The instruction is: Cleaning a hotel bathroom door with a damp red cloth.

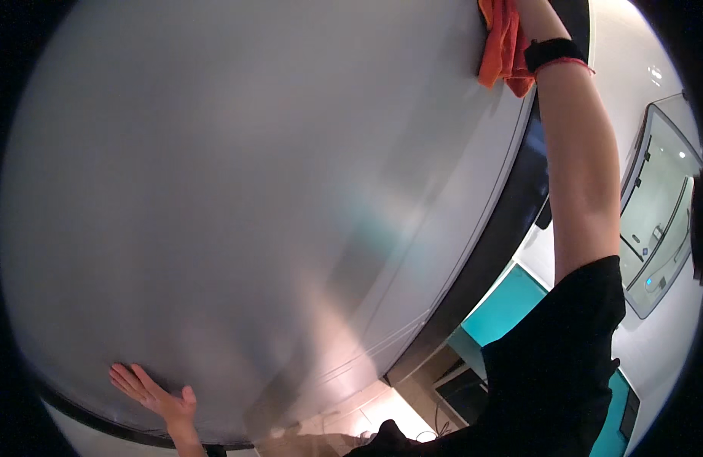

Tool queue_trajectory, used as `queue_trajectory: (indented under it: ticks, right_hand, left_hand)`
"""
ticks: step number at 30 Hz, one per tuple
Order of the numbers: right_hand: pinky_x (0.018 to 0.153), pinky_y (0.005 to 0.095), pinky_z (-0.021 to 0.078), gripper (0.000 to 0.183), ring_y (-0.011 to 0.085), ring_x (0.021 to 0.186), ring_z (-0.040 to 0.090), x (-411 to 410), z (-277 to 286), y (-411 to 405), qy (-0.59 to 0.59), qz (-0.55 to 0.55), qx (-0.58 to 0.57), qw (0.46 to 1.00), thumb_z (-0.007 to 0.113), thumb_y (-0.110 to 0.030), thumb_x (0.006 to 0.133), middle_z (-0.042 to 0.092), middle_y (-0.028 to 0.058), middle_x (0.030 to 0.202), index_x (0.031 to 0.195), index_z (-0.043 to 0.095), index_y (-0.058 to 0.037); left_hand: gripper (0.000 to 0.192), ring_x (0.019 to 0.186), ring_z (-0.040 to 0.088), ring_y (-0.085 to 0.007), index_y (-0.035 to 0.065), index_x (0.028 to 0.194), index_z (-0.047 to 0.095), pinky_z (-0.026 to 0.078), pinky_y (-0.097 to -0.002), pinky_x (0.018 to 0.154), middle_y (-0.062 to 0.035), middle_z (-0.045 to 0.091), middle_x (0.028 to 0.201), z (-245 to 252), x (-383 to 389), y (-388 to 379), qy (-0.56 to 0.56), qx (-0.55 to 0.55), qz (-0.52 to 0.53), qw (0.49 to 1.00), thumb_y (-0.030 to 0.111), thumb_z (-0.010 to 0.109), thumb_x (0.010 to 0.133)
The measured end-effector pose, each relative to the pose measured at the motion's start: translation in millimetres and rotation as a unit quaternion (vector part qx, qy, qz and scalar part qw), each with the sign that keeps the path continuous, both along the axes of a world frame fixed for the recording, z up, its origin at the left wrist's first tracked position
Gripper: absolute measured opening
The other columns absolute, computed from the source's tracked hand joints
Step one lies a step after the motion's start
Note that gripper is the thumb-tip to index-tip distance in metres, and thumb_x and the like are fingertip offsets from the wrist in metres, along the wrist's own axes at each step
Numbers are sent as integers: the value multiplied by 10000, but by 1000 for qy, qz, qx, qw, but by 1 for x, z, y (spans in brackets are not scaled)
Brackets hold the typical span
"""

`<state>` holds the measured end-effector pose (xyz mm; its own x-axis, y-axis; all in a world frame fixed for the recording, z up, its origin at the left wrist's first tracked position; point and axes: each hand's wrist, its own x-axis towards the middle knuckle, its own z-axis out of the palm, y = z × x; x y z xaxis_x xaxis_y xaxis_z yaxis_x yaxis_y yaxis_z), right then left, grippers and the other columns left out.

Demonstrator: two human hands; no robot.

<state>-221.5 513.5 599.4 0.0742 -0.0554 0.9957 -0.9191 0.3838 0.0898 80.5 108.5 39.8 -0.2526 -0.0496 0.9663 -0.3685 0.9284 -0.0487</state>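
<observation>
A broad, grey, softly reflective panel [214,200] fills most of the head view. Near its lower left my left hand [157,397] lies flat against the surface, empty, thumb spread from the fingers. My right arm reaches to the upper right, past the panel's dark edge. Only the wrist end of my right hand [538,14] shows above a black wristband [554,54] and a thin red cord; its fingers lie beyond the top of the view. An orange cloth [502,51] hangs in folds from beside that hand, over the panel near its right edge.
A dark frame [488,223] borders the panel on the right. Beyond it are teal surfaces [505,303], a white wall [648,354] and a framed glass pane [657,217]. Low down, a black box [462,394] stands near thin cables [440,423] and the pale floor [394,408].
</observation>
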Motion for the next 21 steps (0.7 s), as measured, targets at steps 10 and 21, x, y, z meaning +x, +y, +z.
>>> queue_trajectory:
  ticks: [10, 21]
  right_hand:
    - [949, 364, 349, 353, 301, 1110, 478, 70, -132, -54, 6, -64, 145, 987, 464, -178, 792, 543, 155, 1111, 1101, 516, -15]
    - [826, 368, 438, 273, 231, 923, 564, 122, -494, -46, -279, -184, 543, 770, 546, -326, 786, 587, 58, 931, 1034, 572, -214]
  left_hand:
    - [755, 1316, 126, -391, 72, 1375, 215, 96, -583, 1024, -201, 169, 1420, -7, -1, -3, -10, 0, -21, 1000, 572, 306, 817]
    - [790, 1287, 94, -460, 13, 1359, 220, 74, -595, 1014, -257, 113, 1414, 17, 19, 21, -112, 18, -99, 989, 447, 540, 781]
